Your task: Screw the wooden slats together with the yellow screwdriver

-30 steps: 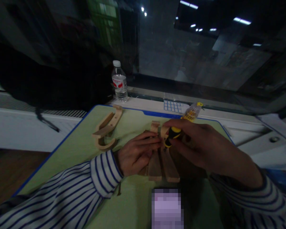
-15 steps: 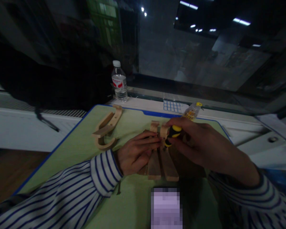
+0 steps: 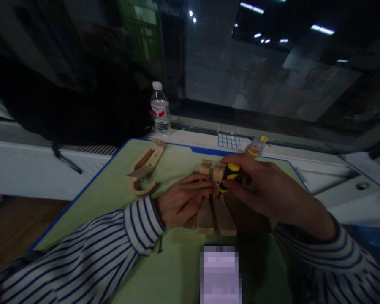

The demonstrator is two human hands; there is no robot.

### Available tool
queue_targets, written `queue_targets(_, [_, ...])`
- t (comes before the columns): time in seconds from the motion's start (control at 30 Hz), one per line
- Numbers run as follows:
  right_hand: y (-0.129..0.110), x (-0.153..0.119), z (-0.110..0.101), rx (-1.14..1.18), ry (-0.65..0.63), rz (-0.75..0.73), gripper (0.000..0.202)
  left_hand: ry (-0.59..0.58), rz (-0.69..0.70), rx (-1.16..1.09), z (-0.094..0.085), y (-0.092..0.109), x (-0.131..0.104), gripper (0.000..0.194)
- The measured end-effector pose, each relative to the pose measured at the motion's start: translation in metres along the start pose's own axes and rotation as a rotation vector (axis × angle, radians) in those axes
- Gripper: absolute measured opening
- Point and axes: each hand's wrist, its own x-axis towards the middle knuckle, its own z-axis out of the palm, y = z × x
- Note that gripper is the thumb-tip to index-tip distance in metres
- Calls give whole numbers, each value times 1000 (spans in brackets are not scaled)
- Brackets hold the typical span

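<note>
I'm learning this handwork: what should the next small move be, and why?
Probably a slight turn of the screwdriver: the right hand grips it, pointed down at the right wooden piece, and the left hand lies across the left wooden piece.

The room is dim. A broad, dark window [image 3: 209, 63] fills most of the upper frame, with white strip lights [image 3: 322, 29] and smaller bright spots showing in the glass at upper right, and a green patch [image 3: 142, 33] at upper left. Beneath it runs a pale sill [image 3: 190, 138]. At left, a white panel [image 3: 25, 169] stands below a slatted grille [image 3: 101, 149], above brown floor [image 3: 15, 223]. A pale green desk [image 3: 177, 160] with blue edging occupies the centre and lower frame. White furniture [image 3: 338, 194] with a round, dark-centred fitting [image 3: 363, 186] stands at right.
</note>
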Motion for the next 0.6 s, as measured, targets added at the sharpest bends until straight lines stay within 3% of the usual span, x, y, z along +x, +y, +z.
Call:
queue_targets(0.23, [7,-1,2,-37,-2,21,42,-30,-103,-2,-12,10,9,35])
queue_targets(0.33, [9,0,2,-52,2,-2,41,-50,-272,29,-23,22,21,34])
queue_targets(0.43, [10,0,2,-51,13,-46,39,-187,-486,69,-39,36,39,37])
queue_targets(0.5, [10,0,2,-56,17,-65,41,-286,-508,66,-49,44,52,39])
queue_targets(0.6, [9,-2,1,-75,17,-50,44,-294,-467,76,-56,48,66,34])
